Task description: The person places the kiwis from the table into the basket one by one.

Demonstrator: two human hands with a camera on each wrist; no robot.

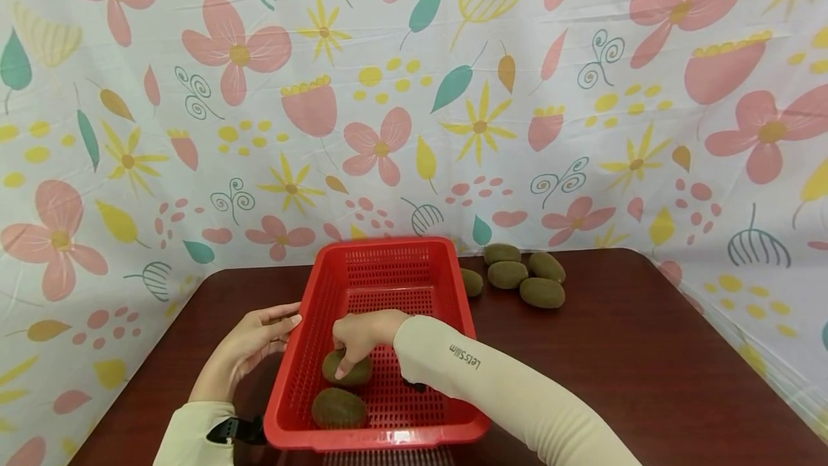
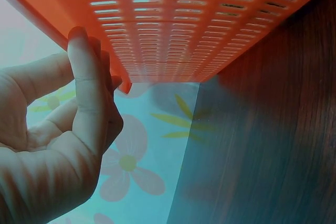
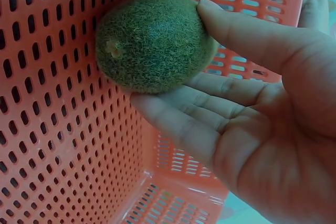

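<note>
A red plastic basket [image 1: 375,439] with slotted walls stands on the table. Inside it, at the left, my right hand [image 1: 365,333] pinches a brown fuzzy kiwi [image 3: 152,43] between thumb and fingers; the fruit is low in the basket. Nearer the front wall lies a second kiwi [image 1: 339,410], its edge also showing in the right wrist view. Outside the basket, my left hand [image 1: 249,344] touches the left rim with its fingertips. In the left wrist view, that hand's fingers [image 2: 86,93] are extended beside the basket's slotted wall [image 2: 157,24].
Several kiwis [image 1: 542,293] sit in a cluster on the dark wooden table [image 1: 614,351], behind and right of the basket. One kiwi [image 1: 472,282] is partly hidden by the basket's right side. A flower-printed cloth [image 1: 414,128] hangs behind the table.
</note>
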